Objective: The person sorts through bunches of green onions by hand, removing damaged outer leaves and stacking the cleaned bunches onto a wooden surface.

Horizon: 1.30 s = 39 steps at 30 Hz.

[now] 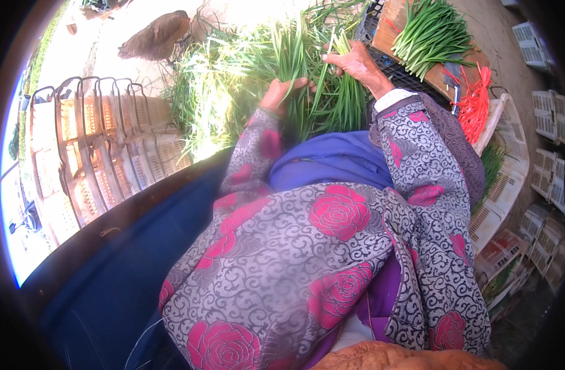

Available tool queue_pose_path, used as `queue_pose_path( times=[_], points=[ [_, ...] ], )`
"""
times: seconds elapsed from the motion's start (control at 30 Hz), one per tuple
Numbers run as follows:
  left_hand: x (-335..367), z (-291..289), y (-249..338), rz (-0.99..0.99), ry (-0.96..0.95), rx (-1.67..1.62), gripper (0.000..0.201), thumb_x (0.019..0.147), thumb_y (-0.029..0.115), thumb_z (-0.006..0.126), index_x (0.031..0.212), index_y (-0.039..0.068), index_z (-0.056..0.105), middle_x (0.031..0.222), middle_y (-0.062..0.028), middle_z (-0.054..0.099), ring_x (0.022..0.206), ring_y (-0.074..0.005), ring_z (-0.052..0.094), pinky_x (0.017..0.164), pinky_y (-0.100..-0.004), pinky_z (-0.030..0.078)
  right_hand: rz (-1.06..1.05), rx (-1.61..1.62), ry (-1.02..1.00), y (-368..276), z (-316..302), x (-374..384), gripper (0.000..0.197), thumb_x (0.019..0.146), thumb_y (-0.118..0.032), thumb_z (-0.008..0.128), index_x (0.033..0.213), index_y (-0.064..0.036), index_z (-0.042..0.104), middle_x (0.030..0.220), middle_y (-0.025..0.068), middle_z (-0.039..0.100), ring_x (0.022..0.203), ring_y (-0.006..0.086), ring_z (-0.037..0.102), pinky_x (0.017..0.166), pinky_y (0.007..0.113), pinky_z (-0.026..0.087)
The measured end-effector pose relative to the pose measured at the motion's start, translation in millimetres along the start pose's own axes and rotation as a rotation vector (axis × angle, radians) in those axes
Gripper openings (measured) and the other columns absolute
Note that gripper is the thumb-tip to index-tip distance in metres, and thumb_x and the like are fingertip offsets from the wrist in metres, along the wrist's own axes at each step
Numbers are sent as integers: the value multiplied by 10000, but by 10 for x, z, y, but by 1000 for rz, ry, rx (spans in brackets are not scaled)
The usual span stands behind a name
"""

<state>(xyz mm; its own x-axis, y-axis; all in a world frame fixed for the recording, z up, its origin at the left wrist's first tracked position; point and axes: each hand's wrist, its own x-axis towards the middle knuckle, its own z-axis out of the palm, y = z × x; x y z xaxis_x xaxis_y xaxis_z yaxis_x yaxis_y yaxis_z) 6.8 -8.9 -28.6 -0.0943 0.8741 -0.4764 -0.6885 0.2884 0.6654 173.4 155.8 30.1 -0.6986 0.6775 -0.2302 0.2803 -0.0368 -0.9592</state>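
My left hand (281,91): sunk into the green stalks (295,74), fingers curled round a clump of them at its lower part; the grip looks closed, though the leaves hide my fingertips.

My right hand (355,61): raised a little higher and to the right of the left, fingers pinched shut on a few thin stalks near their pale cut ends, which stick up above my knuckles.

Green stalks: a loose, long-leaved heap lying straight ahead of me, past my lap, spreading left in the bright sun; both hands are in its right-hand part.

My sleeves (418,148): grey patterned cloth with big pink roses, running from the lower edge up to both wrists; a white cuff shows at the right wrist.

Blue cloth (332,160): bunched in my lap just under the hands.

Sorted bunch (430,31): tidy green stalks laid together on a brown board (396,18) at upper right, well apart from the heap.

Red strings (476,98): a bundle lying by the board's near end, to the right of my right forearm.

Black crate (393,71): dark mesh under the board, just beyond my right hand.

Pale crates (110,148): a stacked row on my left, in strong light.

White crate (504,179): on my right, with greens in it.

Hen (156,37): brown, standing at upper left beyond the heap.
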Motion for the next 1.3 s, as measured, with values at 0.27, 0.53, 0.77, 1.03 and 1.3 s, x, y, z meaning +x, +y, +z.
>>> queue_pose_path(
  times=[0.27, 0.53, 0.77, 1.03, 1.3],
  points=[
    [-24, -162, 87, 145, 60, 7, 212, 869, 57, 706, 1044, -37, 631, 759, -64, 629, 605, -157, 574, 573, -296, 486, 0, -24, -322, -156, -201, -79, 413, 836, -274, 727, 1152, -9, 695, 769, -7, 599, 598, 85, 522, 583, 241, 425],
    [-10, -274, 79, 132, 272, 38, 299, 847, 83, 693, 1110, -57, 677, 925, -120, 731, 788, -192, 685, 720, -315, 560, 154, 144, -176, -228, -508, -160, 454, 805, -228, 780, 1156, 33, 661, 831, 47, 655, 593, 92, 546, 532, 253, 454],
    [-6, 555, 113, 26, 3, -131, 302, 855, 51, 702, 1145, -14, 653, 937, -109, 722, 818, -215, 714, 636, -331, 558, 8, 90, -97, -42, 4, -134, 255, 841, -261, 737, 905, -17, 699, 673, 30, 624, 580, 134, 568, 552, 281, 447],
    [156, 512, -51, 106, 149, -135, 249, 823, 20, 731, 1063, 1, 671, 772, -47, 660, 567, -130, 567, 493, -257, 459, 45, -162, 35, 55, 158, -38, 250, 871, -257, 670, 928, -15, 700, 700, 35, 652, 579, 107, 577, 542, 289, 454],
    [124, 406, -54, 83, 75, -179, 216, 879, 105, 706, 1058, 21, 618, 779, -37, 636, 581, -119, 542, 518, -273, 426, -38, -74, -116, 0, 76, -55, 242, 895, -241, 645, 927, -6, 697, 730, 40, 669, 612, 99, 602, 567, 280, 481]
  ],
)
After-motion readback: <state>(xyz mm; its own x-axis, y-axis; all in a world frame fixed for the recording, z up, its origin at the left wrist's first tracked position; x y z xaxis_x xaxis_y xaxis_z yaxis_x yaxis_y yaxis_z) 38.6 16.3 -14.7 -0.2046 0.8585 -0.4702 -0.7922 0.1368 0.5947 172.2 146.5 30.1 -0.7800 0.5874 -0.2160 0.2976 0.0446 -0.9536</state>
